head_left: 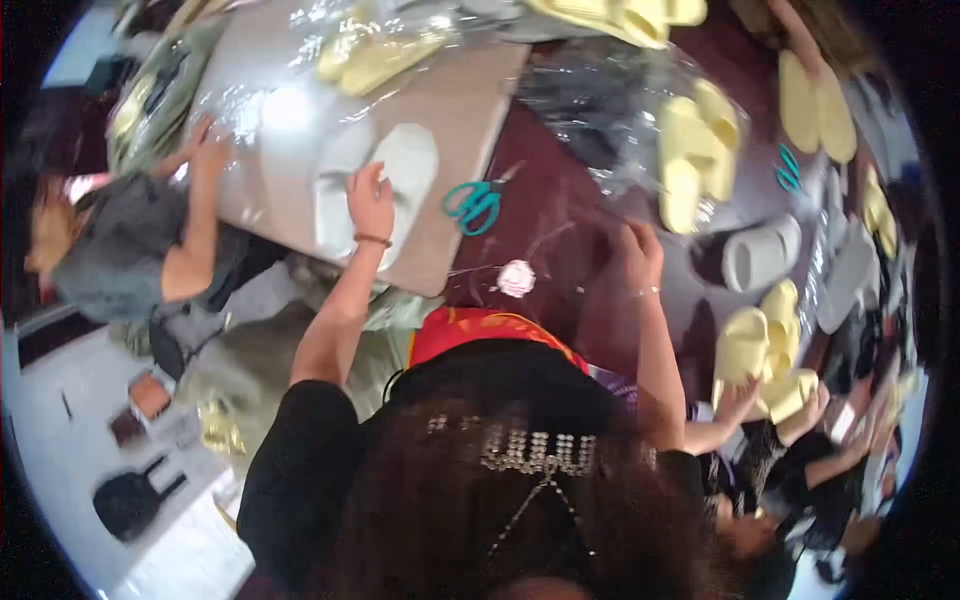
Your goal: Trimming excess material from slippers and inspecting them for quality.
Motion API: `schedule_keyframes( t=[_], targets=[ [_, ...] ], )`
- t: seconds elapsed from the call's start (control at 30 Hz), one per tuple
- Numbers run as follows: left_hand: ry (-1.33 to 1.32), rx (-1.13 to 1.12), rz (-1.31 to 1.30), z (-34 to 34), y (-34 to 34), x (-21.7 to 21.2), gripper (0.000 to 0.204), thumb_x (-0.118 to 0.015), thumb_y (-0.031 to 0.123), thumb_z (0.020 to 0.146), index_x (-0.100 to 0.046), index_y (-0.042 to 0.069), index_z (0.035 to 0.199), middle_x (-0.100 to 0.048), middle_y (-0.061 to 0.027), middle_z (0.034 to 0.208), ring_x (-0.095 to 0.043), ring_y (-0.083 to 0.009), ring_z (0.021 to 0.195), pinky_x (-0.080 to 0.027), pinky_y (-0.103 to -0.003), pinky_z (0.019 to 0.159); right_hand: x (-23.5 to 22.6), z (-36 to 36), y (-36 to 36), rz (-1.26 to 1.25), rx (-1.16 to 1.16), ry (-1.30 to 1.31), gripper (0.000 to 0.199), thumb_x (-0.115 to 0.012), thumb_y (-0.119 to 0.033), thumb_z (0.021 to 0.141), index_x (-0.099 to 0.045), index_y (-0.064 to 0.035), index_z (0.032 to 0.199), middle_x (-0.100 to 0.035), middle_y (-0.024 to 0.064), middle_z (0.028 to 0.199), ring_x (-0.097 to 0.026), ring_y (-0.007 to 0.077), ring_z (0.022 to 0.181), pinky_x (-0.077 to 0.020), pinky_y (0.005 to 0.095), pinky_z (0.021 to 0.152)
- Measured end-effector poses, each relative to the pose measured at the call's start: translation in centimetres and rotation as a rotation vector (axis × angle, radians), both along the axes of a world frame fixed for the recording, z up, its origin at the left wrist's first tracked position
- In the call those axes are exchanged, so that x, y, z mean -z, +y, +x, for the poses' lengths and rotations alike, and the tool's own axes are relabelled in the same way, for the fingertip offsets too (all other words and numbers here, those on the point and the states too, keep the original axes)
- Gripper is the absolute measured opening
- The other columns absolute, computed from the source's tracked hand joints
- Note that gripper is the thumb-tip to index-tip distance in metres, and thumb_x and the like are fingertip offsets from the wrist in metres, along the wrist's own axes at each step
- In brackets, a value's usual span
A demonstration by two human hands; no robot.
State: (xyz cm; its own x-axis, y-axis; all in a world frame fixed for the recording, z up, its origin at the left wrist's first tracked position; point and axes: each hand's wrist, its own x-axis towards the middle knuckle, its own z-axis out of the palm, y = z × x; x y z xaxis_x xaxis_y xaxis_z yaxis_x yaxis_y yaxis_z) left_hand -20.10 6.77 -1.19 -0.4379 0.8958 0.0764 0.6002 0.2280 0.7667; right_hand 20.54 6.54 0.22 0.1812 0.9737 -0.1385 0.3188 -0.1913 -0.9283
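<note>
My left hand (371, 203), a dark bracelet on its wrist, rests over a pair of white slide slippers (411, 165) on the light brown board. Its fingers are apart and touch or hover just above the slippers; exact contact is hard to tell. Over the dark red tabletop (560, 230), my right hand (644, 258) has its fingers curled together, and anything between them is hidden. Teal-handled scissors (473, 207) lie at the board's right edge, between my hands. Nearer to me sits a small pink-and-white round bundle (516, 279) with thin strands beside it.
Yellow slippers (685, 165) lie on clear plastic bags at the back right, near a grey slipper (762, 255) and more teal scissors (788, 168). At right, a co-worker's hands (738, 400) hold yellow slippers (745, 345). Another person's arm (203, 215) reaches onto the board from the left.
</note>
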Motion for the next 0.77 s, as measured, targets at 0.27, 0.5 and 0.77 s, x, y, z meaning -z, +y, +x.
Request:
schedule_keyframes(
  t=[0.27,0.5,0.77],
  targets=[
    [0.564,-0.304,-0.167,-4.0,-3.3,3.5,0.038,-0.063,0.029,0.067,-0.054,0.008,0.097,-0.047,-0.0121,0.099,-0.042,-0.0334,0.096,-0.036,-0.044,0.077,2.4,-5.6,-1.5,-0.097,-0.318,0.089,0.018,-0.056,-0.01,0.078,-0.057,-0.0003,0.093,-0.058,0.0045,0.076,-0.052,0.0071,0.072,-0.0429,0.0218,0.066],
    [0.529,-0.043,-0.117,-5.2,0.4,2.7,0.026,-0.06,0.027,0.068,-0.05,0.004,0.074,-0.051,-0.0151,0.078,-0.05,-0.0337,0.075,-0.04,-0.043,0.061,-1.4,-10.2,-3.4,-0.157,-0.358,0.169,0.018,-0.057,-0.011,0.078,-0.058,-0.0016,0.093,-0.058,0.0029,0.074,-0.051,0.0074,0.068,-0.0426,0.0216,0.063],
    [0.359,0.27,0.134,10.3,-0.7,-6.9,0.024,-0.058,0.026,0.069,-0.049,0.003,0.066,-0.051,-0.0151,0.063,-0.052,-0.0329,0.064,-0.04,-0.043,0.055,-4.4,-8.9,-6.4,0.074,-0.194,0.311,0.049,-0.06,-0.013,0.076,-0.037,-0.0092,0.118,-0.049,0.0082,0.105,-0.051,0.0158,0.087,-0.0438,0.025,0.072]
  ],
)
